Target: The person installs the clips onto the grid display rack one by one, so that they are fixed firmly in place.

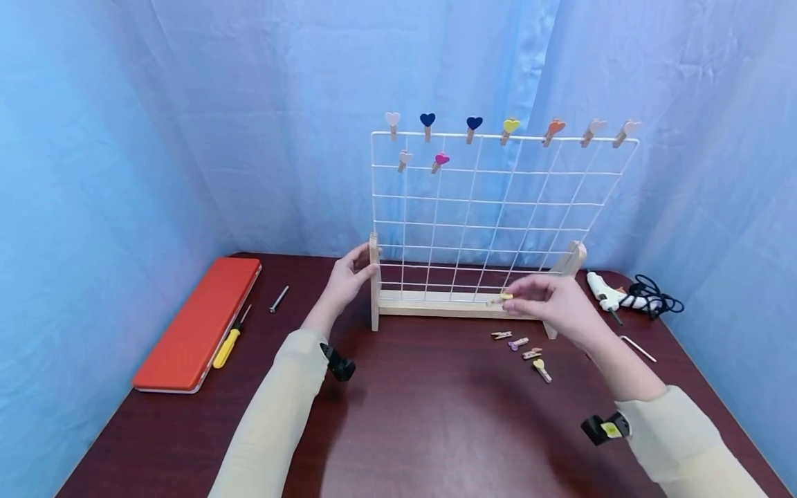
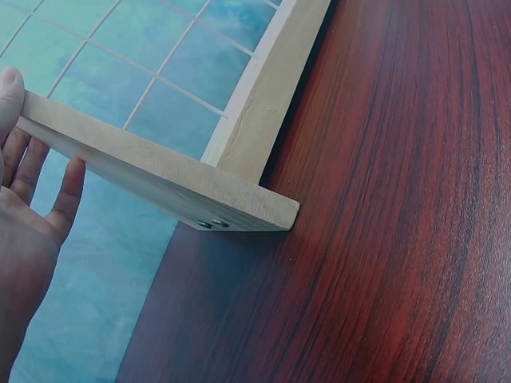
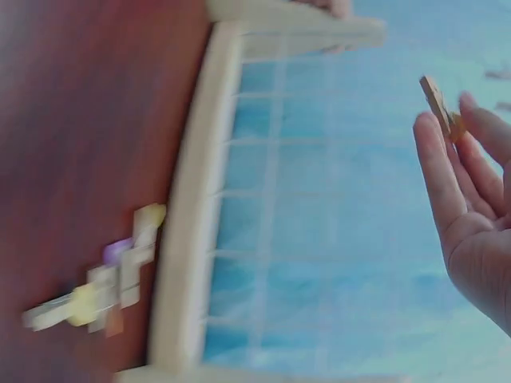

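My left hand (image 1: 344, 282) grips the left upright (image 1: 374, 297) of a wooden stand, thumb on one side and fingers on the other; the left wrist view shows two screw heads (image 2: 213, 224) low on that upright. A white wire grid (image 1: 467, 225) stands in the frame. Heart-topped mini clothespins clip along its top wire, among them an orange one (image 1: 555, 127); a pink one (image 1: 441, 160) and a pale one (image 1: 405, 159) sit one wire lower. Between thumb and fingers, my right hand (image 1: 554, 304) pinches a mini clothespin (image 3: 435, 105) with a yellow heart, before the grid's lower right.
Several loose clothespins (image 1: 532, 353) lie in front of the stand at right. A glue gun (image 1: 613, 294) with a coiled black cord and a hex key (image 1: 639, 348) are farther right. On the left are a red case (image 1: 199, 325), a yellow screwdriver (image 1: 227, 346) and a bolt (image 1: 279, 299).
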The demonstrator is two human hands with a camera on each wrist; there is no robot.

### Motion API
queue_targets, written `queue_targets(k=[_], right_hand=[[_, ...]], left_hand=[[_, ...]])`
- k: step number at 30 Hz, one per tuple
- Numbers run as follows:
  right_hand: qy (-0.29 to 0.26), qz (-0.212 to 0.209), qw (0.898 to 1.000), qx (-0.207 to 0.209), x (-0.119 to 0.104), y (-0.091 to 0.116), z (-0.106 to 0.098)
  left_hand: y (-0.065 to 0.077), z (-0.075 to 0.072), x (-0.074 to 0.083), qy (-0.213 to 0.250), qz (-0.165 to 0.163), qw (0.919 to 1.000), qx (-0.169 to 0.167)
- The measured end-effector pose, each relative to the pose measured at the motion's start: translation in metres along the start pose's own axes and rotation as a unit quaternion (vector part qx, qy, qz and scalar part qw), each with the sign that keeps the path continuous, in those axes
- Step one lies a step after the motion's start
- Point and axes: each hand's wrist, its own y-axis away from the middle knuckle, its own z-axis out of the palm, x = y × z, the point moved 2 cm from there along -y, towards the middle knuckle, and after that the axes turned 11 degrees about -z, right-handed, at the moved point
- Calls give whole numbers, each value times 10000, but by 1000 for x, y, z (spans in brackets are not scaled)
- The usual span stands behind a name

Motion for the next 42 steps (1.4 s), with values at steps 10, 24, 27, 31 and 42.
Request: queue_targets(k=[10, 24, 27, 31, 42], right_hand=[[854, -482, 9940, 475, -72, -61, -21], [225, -1103, 9830, 1452, -118, -119, -40], [1115, -1358, 9686, 1757, -120, -123, -38], [2146, -1992, 9328, 2102, -122, -128, -32], [3223, -2769, 8742, 2350, -121, -140, -23]], left_hand=[[4, -3, 11, 115, -17, 9999, -88], [14, -2, 25, 57, -190, 9998, -83], [14, -3, 24, 97, -202, 9997, -96], [15, -2, 25, 137, -135, 9998, -105], [15, 0, 28, 114, 3, 9999, -90]])
